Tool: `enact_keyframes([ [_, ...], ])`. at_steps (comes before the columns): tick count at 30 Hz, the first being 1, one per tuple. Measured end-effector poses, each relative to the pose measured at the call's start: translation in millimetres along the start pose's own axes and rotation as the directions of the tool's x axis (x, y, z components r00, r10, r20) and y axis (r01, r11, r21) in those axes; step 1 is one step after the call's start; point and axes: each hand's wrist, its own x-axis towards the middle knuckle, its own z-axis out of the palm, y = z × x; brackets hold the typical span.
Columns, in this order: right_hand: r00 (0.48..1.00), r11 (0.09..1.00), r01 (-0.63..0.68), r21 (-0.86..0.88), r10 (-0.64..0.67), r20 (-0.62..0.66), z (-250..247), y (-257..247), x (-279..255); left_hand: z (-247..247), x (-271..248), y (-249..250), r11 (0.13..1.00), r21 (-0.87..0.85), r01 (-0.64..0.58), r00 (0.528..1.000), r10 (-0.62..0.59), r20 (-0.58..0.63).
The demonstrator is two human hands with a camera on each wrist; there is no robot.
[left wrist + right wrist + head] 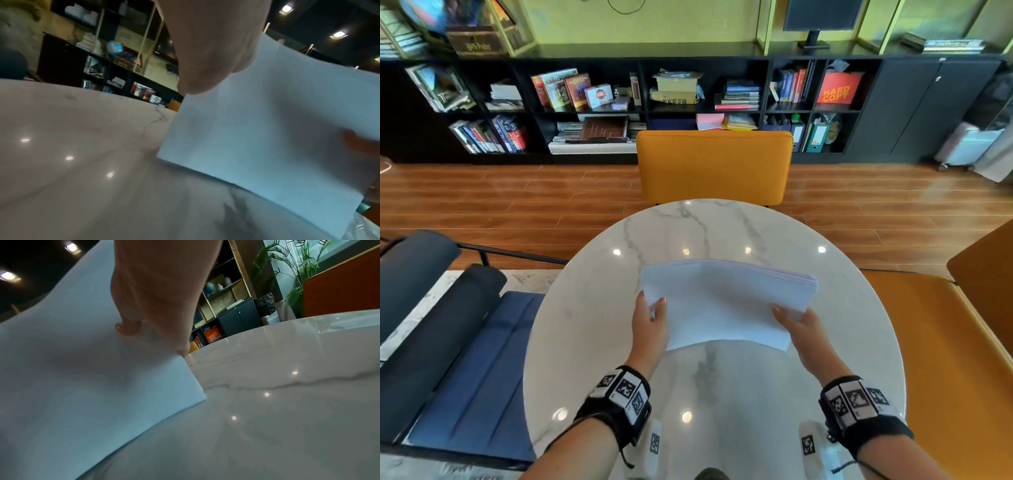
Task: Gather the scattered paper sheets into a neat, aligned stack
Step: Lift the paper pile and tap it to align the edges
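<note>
From the head view, the left hand [650, 322] and right hand [803, 329] each pinch a side of the paper stack [726, 301], held above the round marble bench [722, 394].

Left wrist view: thumb on top of the stack's edge.

Right wrist view: fingers [127, 329] pinching the sheets.

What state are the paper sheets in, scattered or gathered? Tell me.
Gathered: the paper sheets form one stack, gripped by the left hand and right hand, its near edge on the table. Far corner edges look slightly fanned.
</note>
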Motion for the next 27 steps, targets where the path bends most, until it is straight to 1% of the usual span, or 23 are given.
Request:
enact_keyframes([
  [2, 1.0, 1.0, -0.007, -0.028, 0.007, -0.001, -1, -1, 4, 0, 0, 14, 0.998, 0.036, -0.056, 0.998, 0.056, -0.012],
  [3, 1.0, 0.998, 0.002, -0.062, -0.003, -0.02, -2, -2, 8, -1, 0, 24, 0.992, 0.075, -0.104, 0.994, 0.105, -0.007],
  [5, 0.993, 0.981, 0.037, -0.19, -0.058, -0.103, -4, -9, 16, -3, 1, 48, 0.951, 0.187, -0.245, 0.969, 0.244, 0.032],
  [6, 0.984, 0.961, 0.056, -0.27, -0.099, -0.148, -4, -17, 18, -5, 2, 61, 0.913, 0.244, -0.327, 0.945, 0.322, 0.061],
  [7, 0.973, 0.939, 0.084, -0.332, -0.15, -0.177, -3, -29, 16, -6, 5, 74, 0.867, 0.288, -0.406, 0.913, 0.397, 0.09],
  [8, 0.964, 0.922, 0.129, -0.366, -0.203, -0.171, -1, -43, 13, -7, 7, 86, 0.819, 0.318, -0.479, 0.877, 0.465, 0.122],
  [9, 0.956, 0.906, 0.205, -0.37, -0.267, -0.125, 3, -58, 7, -7, 8, 99, 0.767, 0.339, -0.545, 0.836, 0.525, 0.159],
  [10, 0.942, 0.896, 0.291, -0.335, -0.329, -0.062, 9, -72, 2, -6, 9, 110, 0.71, 0.355, -0.607, 0.792, 0.577, 0.201],
  [12, 0.908, 0.874, 0.417, -0.25, -0.412, 0.073, 23, -99, -10, -2, 9, 128, 0.577, 0.386, -0.72, 0.688, 0.666, 0.289],
  [14, 0.885, 0.855, 0.463, -0.234, -0.429, 0.181, 35, -115, -16, 5, 6, 140, 0.445, 0.409, -0.797, 0.587, 0.73, 0.35],
  [15, 0.887, 0.868, 0.451, -0.208, -0.411, 0.211, 41, -121, -17, 8, 5, 144, 0.396, 0.413, -0.82, 0.547, 0.755, 0.362],
  [16, 0.893, 0.887, 0.431, -0.163, -0.393, 0.22, 45, -125, -19, 10, 4, 147, 0.367, 0.409, -0.835, 0.517, 0.777, 0.359],
  [17, 0.897, 0.9, 0.418, -0.123, -0.388, 0.213, 48, -125, -18, 10, 5, 147, 0.359, 0.405, -0.841, 0.502, 0.797, 0.336],
  [18, 0.906, 0.914, 0.395, -0.087, -0.373, 0.198, 49, -123, -17, 10, 7, 145, 0.371, 0.407, -0.835, 0.504, 0.811, 0.296],
  [19, 0.921, 0.932, 0.358, -0.051, -0.344, 0.181, 49, -121, -15, 9, 10, 140, 0.403, 0.418, -0.814, 0.525, 0.819, 0.231],
  [20, 0.936, 0.948, 0.319, -0.019, -0.312, 0.161, 48, -118, -14, 6, 13, 133, 0.462, 0.436, -0.773, 0.564, 0.814, 0.138],
  [21, 0.946, 0.957, 0.289, 0.009, -0.287, 0.149, 45, -114, -13, 3, 16, 124, 0.544, 0.443, -0.713, 0.62, 0.783, 0.037],
  [22, 0.955, 0.965, 0.26, 0.037, -0.263, 0.135, 43, -110, -12, 0, 16, 116, 0.648, 0.416, -0.637, 0.69, 0.72, -0.065],
  [23, 0.962, 0.97, 0.236, 0.062, -0.242, 0.129, 40, -107, -11, -2, 15, 109, 0.757, 0.356, -0.547, 0.766, 0.624, -0.151],
  [24, 0.966, 0.973, 0.215, 0.084, -0.225, 0.127, 38, -103, -11, -3, 12, 103, 0.853, 0.267, -0.448, 0.843, 0.502, -0.192],
  [25, 0.969, 0.975, 0.199, 0.102, -0.211, 0.126, 36, -99, -10, -3, 9, 98, 0.922, 0.161, -0.352, 0.909, 0.377, -0.175],
  [26, 0.972, 0.976, 0.185, 0.115, -0.199, 0.122, 35, -95, -10, -1, 7, 92, 0.962, 0.032, -0.27, 0.955, 0.271, -0.119],
  [27, 0.975, 0.977, 0.174, 0.122, -0.188, 0.114, 35, -93, -10, -1, 5, 88, 0.975, -0.082, -0.207, 0.978, 0.203, -0.053],
])
